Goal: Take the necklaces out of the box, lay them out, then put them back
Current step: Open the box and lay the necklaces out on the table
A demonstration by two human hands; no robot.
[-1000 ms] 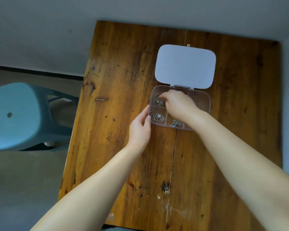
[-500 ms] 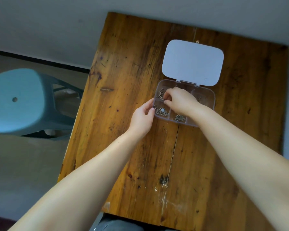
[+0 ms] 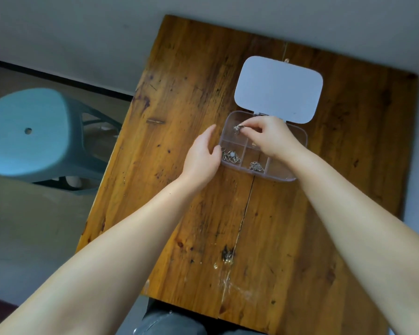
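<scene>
Two bare hands work at a clear plastic box (image 3: 300, 139) on a wooden table (image 3: 179, 93). The right hand (image 3: 273, 139) reaches over the far row of compartments, its thumb and forefinger pinched together on a small silvery necklace (image 3: 238, 128) that hangs bunched from the fingertips above the far compartment on the left-hand side; the other fingers are curled loosely. The left hand (image 3: 201, 158) rests just beside the box's left edge, open and holding nothing, fingers stretched forward and thumb tip touching or nearly touching the box's near corner.

Just beyond the left thumb, in the near row, lies a second necklace (image 3: 231, 157) with a pale bead, heaped in the compartment closest to that hand. One compartment further toward the right wrist sits a third necklace (image 3: 255, 166), a small tangled heap. The compartment under the right wrist is partly hidden, so what it holds cannot be told.

Beyond the right hand, the box's pale lid (image 3: 278, 89) lies swung open and flat on the table, joined to the box at the far edge. Both forearms stretch back toward the near table edge. Well off to the left of the left arm, on the floor, stands a light blue plastic stool (image 3: 34, 134).
</scene>
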